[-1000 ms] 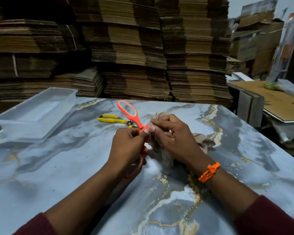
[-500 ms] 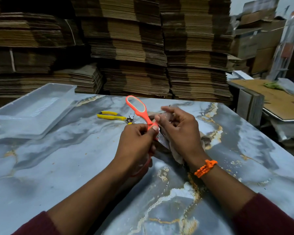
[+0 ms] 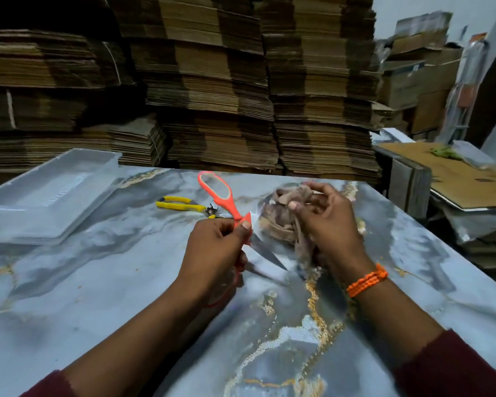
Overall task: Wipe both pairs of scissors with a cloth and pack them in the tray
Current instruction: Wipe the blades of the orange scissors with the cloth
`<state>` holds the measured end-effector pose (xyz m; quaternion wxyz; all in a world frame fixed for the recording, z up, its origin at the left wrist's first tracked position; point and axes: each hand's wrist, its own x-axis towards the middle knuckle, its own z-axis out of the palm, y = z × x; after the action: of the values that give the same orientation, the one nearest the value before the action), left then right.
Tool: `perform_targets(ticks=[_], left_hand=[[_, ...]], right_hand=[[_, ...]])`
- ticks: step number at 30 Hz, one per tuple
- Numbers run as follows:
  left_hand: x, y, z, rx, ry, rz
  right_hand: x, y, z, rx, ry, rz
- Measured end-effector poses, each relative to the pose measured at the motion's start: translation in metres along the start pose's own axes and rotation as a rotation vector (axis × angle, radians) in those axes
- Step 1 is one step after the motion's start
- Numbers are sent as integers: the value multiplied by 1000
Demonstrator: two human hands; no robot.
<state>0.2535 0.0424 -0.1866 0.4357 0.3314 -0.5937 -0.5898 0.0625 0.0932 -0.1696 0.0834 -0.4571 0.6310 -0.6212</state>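
My left hand (image 3: 215, 250) grips the orange-handled scissors (image 3: 221, 196) near the pivot. One handle loop sticks up and away, and the bare blades spread open toward the lower right. To their right, my right hand (image 3: 327, 224) holds a crumpled beige cloth (image 3: 281, 222) bunched in its fingers, just apart from the blades. The yellow-handled scissors (image 3: 178, 203) lie flat on the marble table (image 3: 98, 282) behind my left hand. A clear plastic tray (image 3: 55, 193) with nothing visible in it sits at the far left of the table.
Tall stacks of flattened cardboard (image 3: 212, 96) stand right behind the table's far edge. A lower side table (image 3: 447, 173) covered with cardboard sheets stands off the right edge. Boxes pile up at the back right.
My right hand has pulled the cloth off the scissors and moved right. The blades, earlier hidden under the cloth, now show bare and spread open. My left hand keeps its grip.
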Motion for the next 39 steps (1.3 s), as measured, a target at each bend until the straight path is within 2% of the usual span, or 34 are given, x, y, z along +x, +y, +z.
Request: perform_targets(ticks=[3,6,10,13,17,21,25,28,31,35,39], left_hand=[[0,-2,2,-15,31,5],[1,-6,1,20,37,41],[1,-9,-1,101,30,94],[1,-11,-1,130,25,87],[-2,-8,-1,240,12,148],[-2,-7,-3,295,12,167],[-6,-5,3,156,-20,93],[-5,-3,1,125,-36,60],[-6,-1,0,125,-46,47],[-8,4,-2,132,-32,47],[-9,4,0,123,-36,27]], right_hand=[[-21,-13,23,-206,-125,-319],[-23,-9,39,-343,-145,-491],[-12,-6,32,-359,-29,-437],[-26,-7,34,-418,-113,-489],[-9,-4,29,-343,15,-362],[-22,-7,33,-350,-37,-396],[-12,-6,25,-276,82,-316],[-23,-8,31,-327,4,-406],[-16,-8,29,-317,58,-361],[-24,-11,33,-349,-11,-454],[-17,-8,27,-320,41,-388]])
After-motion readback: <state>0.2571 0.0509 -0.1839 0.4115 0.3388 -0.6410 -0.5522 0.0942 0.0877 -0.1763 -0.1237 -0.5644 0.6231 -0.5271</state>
